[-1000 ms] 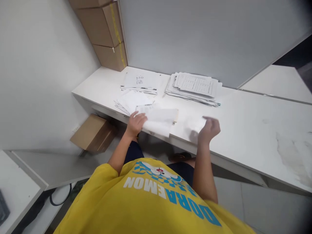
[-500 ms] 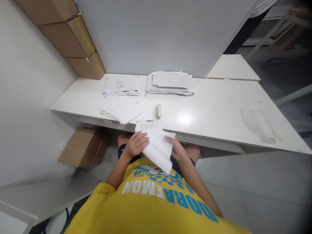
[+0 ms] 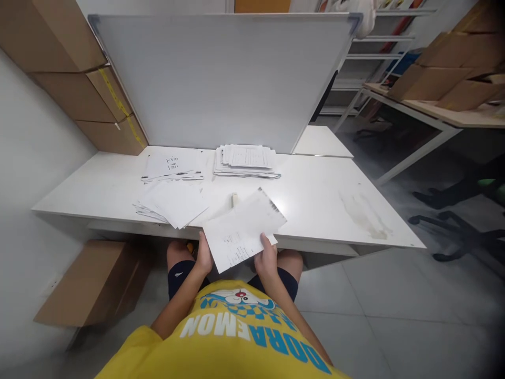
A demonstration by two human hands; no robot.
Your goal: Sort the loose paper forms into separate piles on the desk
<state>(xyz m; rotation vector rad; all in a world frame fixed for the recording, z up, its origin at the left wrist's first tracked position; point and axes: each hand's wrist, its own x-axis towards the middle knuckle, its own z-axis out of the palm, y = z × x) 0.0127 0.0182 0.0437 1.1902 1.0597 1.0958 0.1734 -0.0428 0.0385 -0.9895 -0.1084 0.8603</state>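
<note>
Printed sheets of paper (image 3: 244, 226) are held slanted over the desk's front edge and my lap. My right hand (image 3: 267, 259) pinches their lower right side, thumb on top and fingers hidden underneath. At the left edge, my left hand (image 3: 204, 256) grips the sheets, its fingers partly hidden behind them. Just beyond the paper, a small beige oblong object (image 3: 234, 199) stands on the desk, partly covered by the sheets. To the left lies a loose fanned pile of white paper (image 3: 175, 202).
Behind that pile lies a paper stack with handwriting (image 3: 171, 163); a thicker printed stack (image 3: 248, 158) sits beside it. A whiteboard (image 3: 224, 79) rises behind the white desk (image 3: 315, 210). Cardboard boxes (image 3: 94, 100) are stacked at left, with another box (image 3: 90, 284) below the desk.
The sheets have been turned and raised toward the desk, now overlapping the beige object. My left hand has moved from on top of the paper to its left edge. The view has tilted up.
</note>
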